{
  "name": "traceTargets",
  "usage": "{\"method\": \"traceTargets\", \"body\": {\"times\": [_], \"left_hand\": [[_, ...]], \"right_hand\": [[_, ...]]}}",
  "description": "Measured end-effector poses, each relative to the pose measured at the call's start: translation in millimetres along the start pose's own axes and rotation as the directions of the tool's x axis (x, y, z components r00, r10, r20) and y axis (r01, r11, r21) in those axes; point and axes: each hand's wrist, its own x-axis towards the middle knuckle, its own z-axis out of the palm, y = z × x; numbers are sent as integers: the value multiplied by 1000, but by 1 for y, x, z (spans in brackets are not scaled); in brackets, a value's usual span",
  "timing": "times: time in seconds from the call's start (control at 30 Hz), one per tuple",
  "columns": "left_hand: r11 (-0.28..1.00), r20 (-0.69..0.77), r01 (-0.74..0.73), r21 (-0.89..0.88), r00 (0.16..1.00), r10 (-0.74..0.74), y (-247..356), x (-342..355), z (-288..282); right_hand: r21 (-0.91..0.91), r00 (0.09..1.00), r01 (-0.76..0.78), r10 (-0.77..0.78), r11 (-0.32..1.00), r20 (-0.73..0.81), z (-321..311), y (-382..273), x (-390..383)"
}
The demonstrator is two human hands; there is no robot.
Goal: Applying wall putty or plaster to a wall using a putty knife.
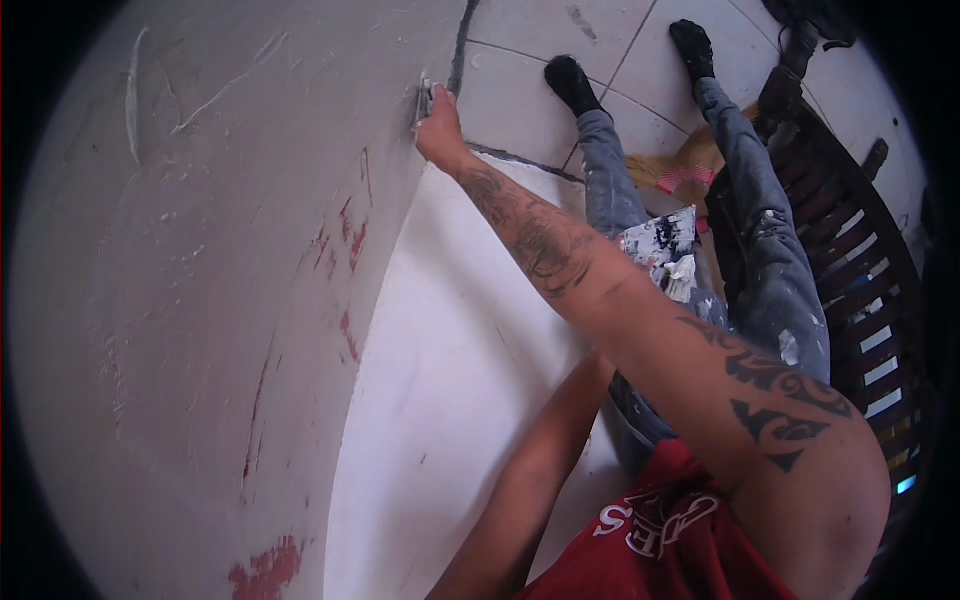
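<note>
- In the head view, my only one, I have the right hand (440, 135) stretched far out to the upper left, its fingers clenched around a small metal scraper (425, 95).
- The scraper is up against the grey wall (230, 250), near the wall's edge, where a dark strip (458, 65) borders the pale tile floor (515, 105).
- I cannot tell what the left hand is doing: its forearm (535, 470) rises from the lower edge and passes behind the tattooed right arm (610, 285), so whether those fingers are grasping anything is hidden from me.
- Beyond the right arm I see a board (660, 235) smeared white and black, with a crumpled-looking white lump (680, 278) at its near end; the right arm covers part of it.
- On the wall I make out raised pale streaks at the upper left, reddish scraped marks (357, 245) down its right part and a larger red patch (267, 570) low down.
- A smooth white panel (430, 330) lies between the wall and the wearer's body.
- I also see a red shirt (670, 530), grey trousers (765, 250) spotted with white, black socks (572, 85) and, at the right, a dark slatted frame (850, 240).
</note>
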Motion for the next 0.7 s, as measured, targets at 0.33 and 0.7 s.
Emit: {"method": "traceTargets", "body": {"times": [0.33,0.7], "left_hand": [[999,28,19,35,999,-20,4,7,4],[995,-5,-21,92,1000,22,4,12,5]], "right_hand": [[42,994,-33,28,999,105,-10,-42,-54],[417,984,-176,158,892,78,-5,54,33]]}}
